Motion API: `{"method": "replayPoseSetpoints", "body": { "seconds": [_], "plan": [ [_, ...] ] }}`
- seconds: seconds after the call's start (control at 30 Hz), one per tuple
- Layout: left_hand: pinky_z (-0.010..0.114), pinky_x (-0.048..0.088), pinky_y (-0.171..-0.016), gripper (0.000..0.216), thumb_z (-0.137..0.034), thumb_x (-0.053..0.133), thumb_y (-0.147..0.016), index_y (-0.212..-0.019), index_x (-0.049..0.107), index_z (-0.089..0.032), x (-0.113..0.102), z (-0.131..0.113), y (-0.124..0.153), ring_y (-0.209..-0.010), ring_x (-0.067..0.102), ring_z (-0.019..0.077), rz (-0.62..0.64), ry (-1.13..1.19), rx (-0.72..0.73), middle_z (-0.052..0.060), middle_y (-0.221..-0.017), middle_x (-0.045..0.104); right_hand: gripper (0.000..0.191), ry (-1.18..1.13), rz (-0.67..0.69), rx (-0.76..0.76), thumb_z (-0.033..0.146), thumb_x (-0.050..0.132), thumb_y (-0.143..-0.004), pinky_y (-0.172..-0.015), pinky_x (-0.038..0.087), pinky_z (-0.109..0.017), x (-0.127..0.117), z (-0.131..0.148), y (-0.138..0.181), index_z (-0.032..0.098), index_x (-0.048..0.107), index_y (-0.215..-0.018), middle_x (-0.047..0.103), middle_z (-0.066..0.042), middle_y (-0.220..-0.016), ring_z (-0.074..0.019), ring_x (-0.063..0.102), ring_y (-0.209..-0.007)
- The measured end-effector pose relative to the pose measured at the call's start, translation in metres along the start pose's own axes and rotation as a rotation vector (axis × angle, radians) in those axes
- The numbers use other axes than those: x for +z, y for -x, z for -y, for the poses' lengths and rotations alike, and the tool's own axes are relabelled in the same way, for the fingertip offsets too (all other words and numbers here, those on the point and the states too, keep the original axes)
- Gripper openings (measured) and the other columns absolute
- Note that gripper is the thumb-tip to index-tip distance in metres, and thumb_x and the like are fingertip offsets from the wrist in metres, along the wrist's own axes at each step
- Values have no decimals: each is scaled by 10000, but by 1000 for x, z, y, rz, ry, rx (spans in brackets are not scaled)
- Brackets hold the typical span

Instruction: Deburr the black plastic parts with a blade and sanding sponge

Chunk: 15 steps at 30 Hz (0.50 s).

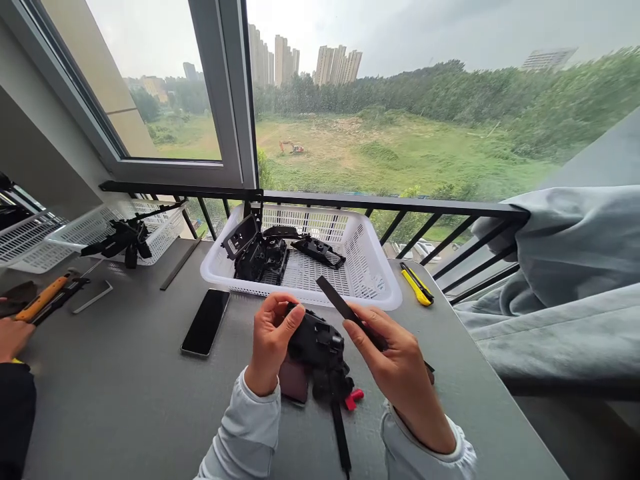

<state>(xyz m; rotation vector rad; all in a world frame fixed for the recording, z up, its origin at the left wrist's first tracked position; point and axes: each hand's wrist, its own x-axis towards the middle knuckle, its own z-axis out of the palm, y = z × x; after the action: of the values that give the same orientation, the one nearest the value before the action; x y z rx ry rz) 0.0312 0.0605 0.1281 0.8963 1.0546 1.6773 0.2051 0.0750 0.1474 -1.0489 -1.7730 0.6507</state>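
The white plastic basket at upper centre holds black parts. My left fingers clench a black housing; my right fingers pinch a flat black strip pointing up-left.

left hand on black housing, right hand pinching black strip, perhaps plastic

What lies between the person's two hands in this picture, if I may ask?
In the head view, a black plastic assembly lies between the left hand and the right hand.
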Motion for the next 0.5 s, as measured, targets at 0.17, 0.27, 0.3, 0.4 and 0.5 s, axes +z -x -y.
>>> {"method": "replayPoseSetpoints", "body": {
  "seconds": [0.17, 0.27, 0.3, 0.4, 0.5],
  "plan": [
    [183, 299, -464, 332, -456, 776, -695, -711, 604, -172, -1, -4, 1, -497, 365, 64, 140, 32, -62, -52, -569, 468, 231, -35, -11, 32, 310, 608, -882, -828, 563, -347, 5, -5, -2, 220, 714, -1067, 743, -72, -998, -230, 697, -897],
    [196, 317, -486, 347, -496, 752, -711, -746, 638, -170, -2, -2, 1, -524, 385, 76, 220, 54, -50, -30, -607, 504, 252, -77, 37, 88, 329, 603, -884, -839, 562, -358, 8, -6, -3, 202, 709, -1075, 754, -79, -986, -236, 706, -884],
    [198, 327, -501, 346, -502, 740, -725, -761, 649, -170, -3, -1, 1, -542, 398, 81, 229, 62, -43, -22, -629, 519, 258, -93, 67, 107, 334, 598, -886, -836, 564, -356, 9, -6, -3, 199, 709, -1076, 758, -79, -978, -235, 709, -877],
    [201, 350, -529, 328, -503, 693, -774, -801, 660, -177, -5, 2, 0, -577, 429, 90, 219, 95, -50, -8, -687, 551, 267, -142, 182, 127, 344, 575, -898, -830, 566, -336, 9, -2, -5, 206, 711, -1081, 760, -73, -1003, -231, 709, -893],
    [205, 376, -543, 326, -502, 691, -771, -806, 641, -182, -4, 3, 0, -588, 460, 98, 178, 82, -9, -6, -706, 570, 287, -180, 282, 138, 347, 546, -910, -828, 562, -318, 10, 2, -6, 207, 709, -1101, 754, -70, -1053, -229, 702, -928]
  ]
}}
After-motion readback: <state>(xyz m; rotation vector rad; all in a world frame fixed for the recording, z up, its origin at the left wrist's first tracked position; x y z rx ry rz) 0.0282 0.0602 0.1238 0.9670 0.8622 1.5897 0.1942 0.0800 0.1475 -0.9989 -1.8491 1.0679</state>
